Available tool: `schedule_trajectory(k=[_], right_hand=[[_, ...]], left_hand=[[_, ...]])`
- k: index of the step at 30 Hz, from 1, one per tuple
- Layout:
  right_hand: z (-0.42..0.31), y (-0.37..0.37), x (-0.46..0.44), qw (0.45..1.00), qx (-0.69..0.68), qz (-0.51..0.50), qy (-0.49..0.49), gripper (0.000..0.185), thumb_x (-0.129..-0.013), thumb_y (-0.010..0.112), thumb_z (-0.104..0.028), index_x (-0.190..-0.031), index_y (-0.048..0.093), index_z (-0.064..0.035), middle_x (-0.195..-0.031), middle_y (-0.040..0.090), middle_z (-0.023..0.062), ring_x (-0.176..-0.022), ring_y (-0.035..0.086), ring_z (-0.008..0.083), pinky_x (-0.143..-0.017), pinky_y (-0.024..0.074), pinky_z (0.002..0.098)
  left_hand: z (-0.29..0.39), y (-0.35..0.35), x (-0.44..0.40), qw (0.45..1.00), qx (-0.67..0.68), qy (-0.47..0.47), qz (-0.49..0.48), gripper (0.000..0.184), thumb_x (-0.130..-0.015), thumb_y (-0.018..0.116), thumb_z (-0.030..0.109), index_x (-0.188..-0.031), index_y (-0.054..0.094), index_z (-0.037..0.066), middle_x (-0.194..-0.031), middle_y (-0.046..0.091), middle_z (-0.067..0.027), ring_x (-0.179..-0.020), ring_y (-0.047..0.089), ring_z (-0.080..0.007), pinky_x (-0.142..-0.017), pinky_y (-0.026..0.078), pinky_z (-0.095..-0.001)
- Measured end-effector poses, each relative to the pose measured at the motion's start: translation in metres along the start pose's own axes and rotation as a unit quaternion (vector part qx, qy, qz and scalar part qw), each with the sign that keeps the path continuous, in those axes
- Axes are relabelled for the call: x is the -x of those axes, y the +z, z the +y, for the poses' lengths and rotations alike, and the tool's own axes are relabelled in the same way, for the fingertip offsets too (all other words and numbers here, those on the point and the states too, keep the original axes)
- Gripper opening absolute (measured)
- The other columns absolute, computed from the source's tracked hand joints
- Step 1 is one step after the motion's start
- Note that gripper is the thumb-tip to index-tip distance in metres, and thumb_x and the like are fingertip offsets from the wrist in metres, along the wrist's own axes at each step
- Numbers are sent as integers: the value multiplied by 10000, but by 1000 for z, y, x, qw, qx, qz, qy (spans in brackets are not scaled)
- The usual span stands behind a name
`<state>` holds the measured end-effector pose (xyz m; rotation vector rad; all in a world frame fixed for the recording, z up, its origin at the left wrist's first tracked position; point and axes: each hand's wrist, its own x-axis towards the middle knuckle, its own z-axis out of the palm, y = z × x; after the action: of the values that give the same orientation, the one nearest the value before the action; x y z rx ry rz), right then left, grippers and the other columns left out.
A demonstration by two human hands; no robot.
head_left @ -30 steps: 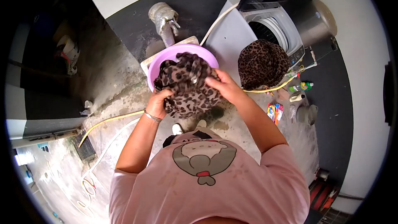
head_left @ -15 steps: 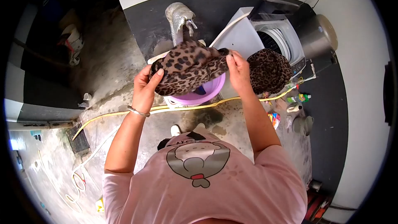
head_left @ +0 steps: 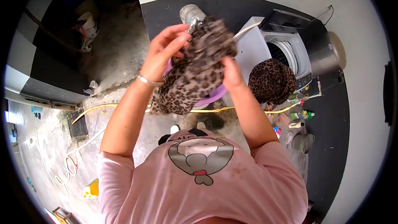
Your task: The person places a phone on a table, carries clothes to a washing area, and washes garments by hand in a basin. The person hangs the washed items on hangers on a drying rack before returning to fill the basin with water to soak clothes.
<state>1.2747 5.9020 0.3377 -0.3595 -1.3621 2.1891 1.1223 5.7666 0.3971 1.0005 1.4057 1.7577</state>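
A leopard-print cloth (head_left: 188,83), partly blurred by motion, hangs in front of me over a purple basin (head_left: 214,96); its exact kind does not show. My right hand (head_left: 233,74) is closed on the cloth's right edge, thumb on top. My left hand (head_left: 163,54) is at the cloth's upper left, fingers apart and raised, with no clear grip on it. Behind the cloth stands a tap (head_left: 192,15) wrapped in silvery material, partly covered. A second leopard-print bundle (head_left: 272,82) is to the right of my right hand, against the front of the washing machine (head_left: 304,80).
The washing machine's lid (head_left: 286,21) is up, its drum showing. A yellow hose (head_left: 224,109) crosses the wet concrete floor. Bottles (head_left: 304,115) and grey shoes (head_left: 303,143) lie along the right wall. A yellow container (head_left: 91,189) and a coiled white hose (head_left: 68,168) are at left.
The cloth was stretched sideways between both hands; now it hangs turned and lower on the left. My left hand has moved up and its fingers have opened. My right hand has come inward and lower.
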Motion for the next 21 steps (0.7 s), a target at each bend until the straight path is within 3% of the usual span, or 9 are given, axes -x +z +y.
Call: schedule_trajectory(k=[2,3,5,7,9,11,15,19,21], right_hand=[[-26,-7,9,981,-170,67,68,459,-916,353,-345,-1217,452,-12,-1215,504,125,-1094,498,263,-947,392,400],[-21,-33,7,955,-291,-22,61,482,-917,349,-366,-1251,418,-25,-1256,468,126,-1101,491,278,-943,397,418],[-32,-32,9,930,-351,-100,46,520,-915,328,-421,-1289,382,-63,-1308,420,114,-1146,456,282,-964,381,437],[-39,-35,8,922,-369,-113,34,522,-910,341,-426,-1286,389,-67,-1299,430,111,-1144,457,281,-961,384,436],[-45,-40,9,927,-362,-93,15,525,-904,354,-431,-1283,396,-70,-1289,439,108,-1141,458,280,-958,386,435],[-49,-49,8,940,-338,-46,-15,527,-899,366,-436,-1280,403,-73,-1280,449,105,-1139,459,279,-955,388,435],[-56,-70,6,953,-292,14,-85,532,-889,392,-446,-1274,417,-79,-1261,469,99,-1135,461,278,-949,393,434],[-58,-105,1,940,-322,16,-114,500,-920,336,-427,-1288,402,-95,-1264,464,85,-1122,463,271,-947,396,415],[-54,-123,1,970,-213,41,-109,496,-925,311,-422,-1282,407,-92,-1253,473,89,-1114,468,268,-943,399,412]], left_hand=[[-17,-10,11,998,-38,32,-49,626,-763,646,350,-1283,421,84,-1231,481,-77,-1159,423,-189,-985,319,-345],[-28,-8,21,995,-51,-11,-80,756,-722,683,386,-1326,353,72,-1286,431,-95,-1218,370,-204,-1021,278,-365],[-54,-1,38,984,-27,-69,-161,768,-725,725,273,-1342,316,71,-1279,420,-91,-1204,369,-205,-980,334,-323],[-69,24,53,973,51,-96,-203,641,-761,702,244,-1289,395,47,-1215,488,-55,-1106,452,-157,-925,371,-274],[-77,29,59,952,62,-207,-218,427,-816,650,206,-1179,508,31,-1081,574,-9,-965,519,-95,-838,409,-233],[-71,33,58,974,62,-160,-146,258,-838,601,141,-1064,577,19,-944,631,-3,-842,566,-82,-776,440,-232],[-50,30,54,984,157,-82,13,265,-836,526,42,-1097,550,5,-984,628,-57,-852,592,-122,-782,465,-255],[-36,21,50,968,240,-63,41,287,-810,438,-21,-1076,542,9,-987,607,-69,-875,589,-143,-794,471,-267],[-32,20,47,968,245,-39,42,303,-802,410,-11,-1077,537,0,-988,603,-76,-880,588,-156,-806,467,-276]])
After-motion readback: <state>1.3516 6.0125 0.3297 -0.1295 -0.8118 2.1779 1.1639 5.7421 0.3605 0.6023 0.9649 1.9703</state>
